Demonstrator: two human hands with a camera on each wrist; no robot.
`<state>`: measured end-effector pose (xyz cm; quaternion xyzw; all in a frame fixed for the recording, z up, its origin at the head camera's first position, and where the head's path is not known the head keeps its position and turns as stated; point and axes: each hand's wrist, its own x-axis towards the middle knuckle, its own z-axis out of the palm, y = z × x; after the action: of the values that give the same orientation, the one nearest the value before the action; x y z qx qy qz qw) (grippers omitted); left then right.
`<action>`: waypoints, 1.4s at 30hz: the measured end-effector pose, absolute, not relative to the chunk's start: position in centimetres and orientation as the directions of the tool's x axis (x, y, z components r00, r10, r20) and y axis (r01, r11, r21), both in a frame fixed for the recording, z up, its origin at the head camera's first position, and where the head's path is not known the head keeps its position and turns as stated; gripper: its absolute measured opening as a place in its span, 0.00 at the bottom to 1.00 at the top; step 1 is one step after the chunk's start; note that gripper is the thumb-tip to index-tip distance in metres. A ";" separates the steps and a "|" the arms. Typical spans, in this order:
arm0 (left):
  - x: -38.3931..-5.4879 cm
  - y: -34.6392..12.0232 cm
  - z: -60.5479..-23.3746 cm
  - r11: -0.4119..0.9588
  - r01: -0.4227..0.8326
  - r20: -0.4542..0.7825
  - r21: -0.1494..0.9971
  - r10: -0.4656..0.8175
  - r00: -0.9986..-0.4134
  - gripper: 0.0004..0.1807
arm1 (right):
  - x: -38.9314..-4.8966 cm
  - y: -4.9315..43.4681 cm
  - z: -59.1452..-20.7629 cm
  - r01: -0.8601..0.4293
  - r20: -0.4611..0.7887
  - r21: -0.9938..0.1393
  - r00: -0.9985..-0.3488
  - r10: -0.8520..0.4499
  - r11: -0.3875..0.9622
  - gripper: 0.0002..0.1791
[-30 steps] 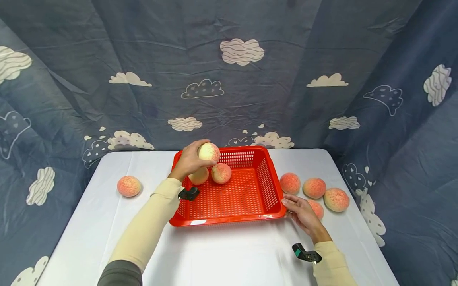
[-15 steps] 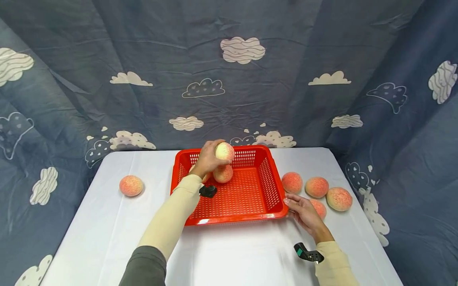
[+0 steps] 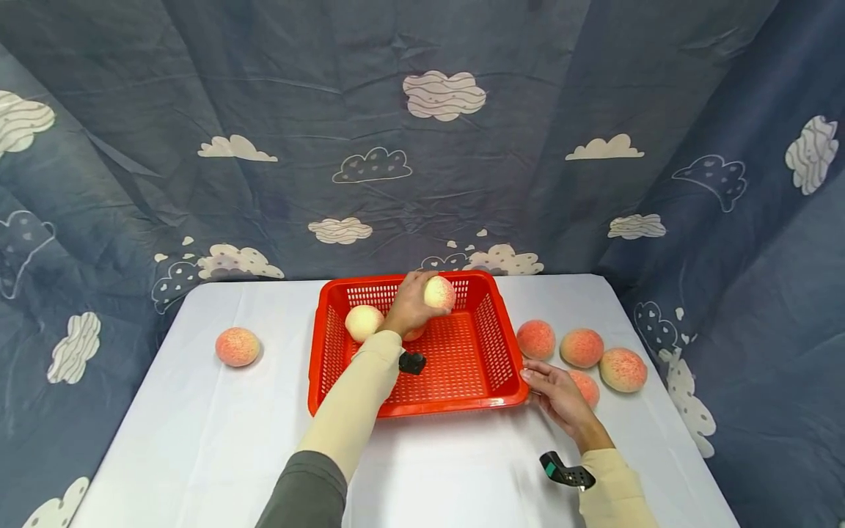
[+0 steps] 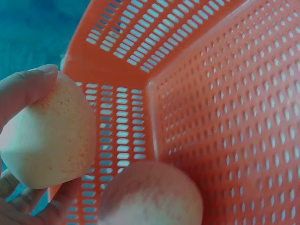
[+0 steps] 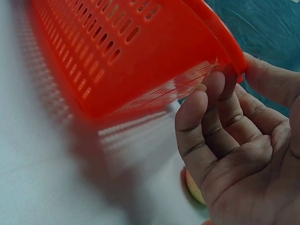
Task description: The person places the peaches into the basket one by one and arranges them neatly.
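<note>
My left hand (image 3: 409, 306) grips a pale peach with red speckles (image 3: 440, 292) above the red plastic basket (image 3: 436, 405). In the left wrist view, the thumb lies over the top of this peach (image 4: 51, 136) and fingers curl beneath it. Inside the basket are a pale peach (image 3: 364, 323) and a redder one (image 3: 414, 334), mostly hidden by the left hand. My right hand (image 3: 560, 400) holds the basket's front right corner. The right wrist view has its thumb against the rim (image 5: 229, 40), with the other fingers curled under it.
Several reddish peaches lie right of the basket, among them one (image 3: 536, 339) near its wall and one (image 3: 623, 369) farther out. A single peach (image 3: 238, 347) sits on the left of the white-covered table (image 3: 172, 440). A dark cloud-print curtain (image 3: 502, 176) hangs behind.
The left hand has carried its peach rightward and slightly lower over the basket, uncovering the pale peach at the left and covering the redder one. The right hand stays at the corner.
</note>
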<state>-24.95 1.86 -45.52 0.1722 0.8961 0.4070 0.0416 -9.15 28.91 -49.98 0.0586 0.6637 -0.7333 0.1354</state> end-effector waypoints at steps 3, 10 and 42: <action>-24.8 2.7 -46.1 0.613 0.270 0.059 0.742 0.342 -0.938 0.44 | -9.1 28.9 -50.1 0.278 -0.269 -0.958 -0.956 -0.119 -0.065 0.30; -24.3 4.0 -47.3 0.629 0.242 0.064 0.738 0.292 -0.954 0.43 | -9.2 28.8 -50.0 0.285 -0.277 -0.957 -0.954 -0.116 -0.051 0.30; -23.6 7.6 -50.8 0.836 0.304 0.010 0.457 0.337 -0.941 0.39 | -9.0 28.8 -49.9 0.295 -0.290 -0.955 -0.952 -0.098 -0.041 0.29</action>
<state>-23.58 7.64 -50.84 0.1673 0.9574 0.2325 0.0356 -8.98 28.83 -49.86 0.0725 0.6786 -0.7179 0.1371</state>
